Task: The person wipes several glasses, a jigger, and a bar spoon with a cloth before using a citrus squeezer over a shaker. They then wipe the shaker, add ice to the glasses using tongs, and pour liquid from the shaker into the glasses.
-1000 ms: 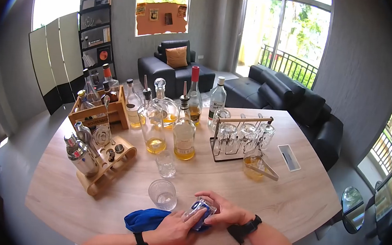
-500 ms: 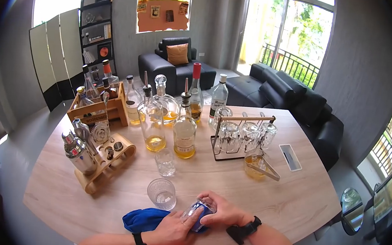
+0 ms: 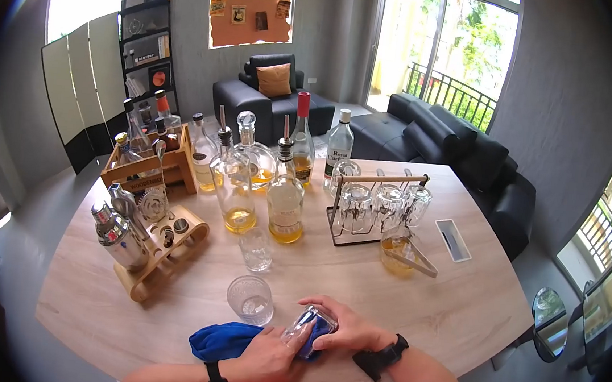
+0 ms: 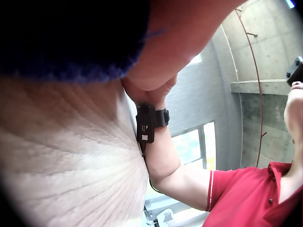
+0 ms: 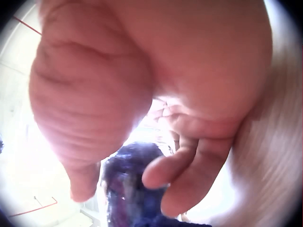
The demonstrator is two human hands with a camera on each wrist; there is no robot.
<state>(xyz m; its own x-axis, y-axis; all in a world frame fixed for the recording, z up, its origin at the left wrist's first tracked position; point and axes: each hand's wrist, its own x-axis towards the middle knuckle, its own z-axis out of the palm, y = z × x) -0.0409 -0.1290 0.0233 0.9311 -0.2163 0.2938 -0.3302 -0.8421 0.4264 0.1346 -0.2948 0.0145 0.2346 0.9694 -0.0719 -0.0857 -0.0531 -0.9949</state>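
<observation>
A clear glass with blue cloth inside (image 3: 316, 331) lies tilted between both hands near the table's front edge. My right hand (image 3: 348, 331) grips its right end, thumb and fingers curled round it; in the right wrist view the fingers of the right hand (image 5: 189, 175) bend beside the blue-filled glass (image 5: 132, 184). The left hand (image 3: 273, 358) holds the glass from the left, fingers laid along its side. More blue cloth (image 3: 223, 341) bunches on the table left of that hand. In the left wrist view dark blue cloth (image 4: 71, 71) fills the upper left, and the left fingers are hidden.
An empty-looking tumbler (image 3: 250, 300) stands just behind the hands, with another glass (image 3: 255, 251) beyond it. Several bottles (image 3: 286, 207), a bar-tool stand (image 3: 162, 255) and a wooden crate (image 3: 149, 170) stand behind and left. A glass rack (image 3: 379, 210) and bowl with tongs (image 3: 398, 256) stand back right.
The head view has shifted slightly. The glass in the hands has turned a little, its right end now facing more toward the camera; both hands stay on it.
</observation>
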